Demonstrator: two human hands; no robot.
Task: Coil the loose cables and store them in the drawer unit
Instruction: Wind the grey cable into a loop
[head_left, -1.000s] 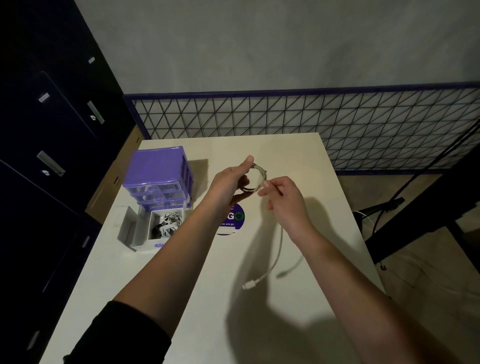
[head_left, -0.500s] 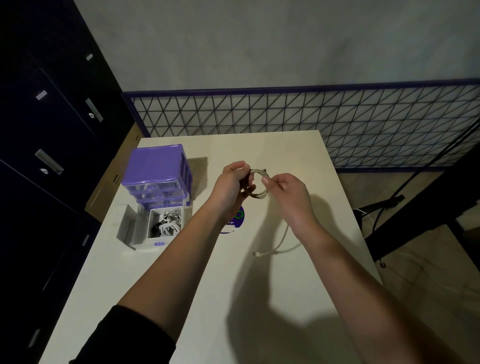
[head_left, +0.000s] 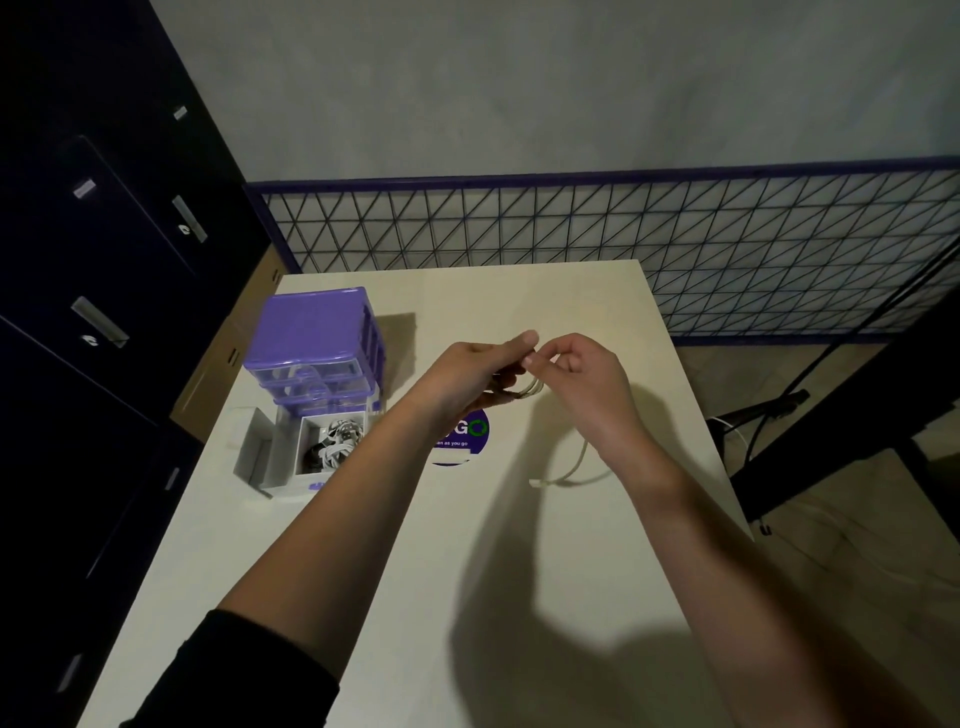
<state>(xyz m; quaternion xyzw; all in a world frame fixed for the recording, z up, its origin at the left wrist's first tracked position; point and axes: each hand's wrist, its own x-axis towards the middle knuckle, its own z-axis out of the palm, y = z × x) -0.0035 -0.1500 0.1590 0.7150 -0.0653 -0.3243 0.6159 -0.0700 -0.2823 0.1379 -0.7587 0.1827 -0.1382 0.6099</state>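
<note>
A white cable (head_left: 527, 392) is partly wound into a small coil above the middle of the pale table (head_left: 519, 571). My left hand (head_left: 480, 376) grips the coil. My right hand (head_left: 576, 382) pinches the cable beside it, thumb and fingers curled. The cable's loose tail (head_left: 569, 475) hangs under my right hand and ends in a plug resting on the table. The purple drawer unit (head_left: 317, 353) stands at the table's left. Its bottom drawer (head_left: 291, 452) is pulled out and holds several coiled cables.
A round purple sticker (head_left: 467, 436) lies on the table under my left hand. Dark filing cabinets (head_left: 104, 312) stand to the left. A wire mesh panel (head_left: 675, 244) runs behind the table. To the right, a black stand (head_left: 831, 415) and floor cables.
The loose tail has grown shorter as more cable went onto the coil. My hands have drawn closer together, and the plug end has slid nearer to my right hand.
</note>
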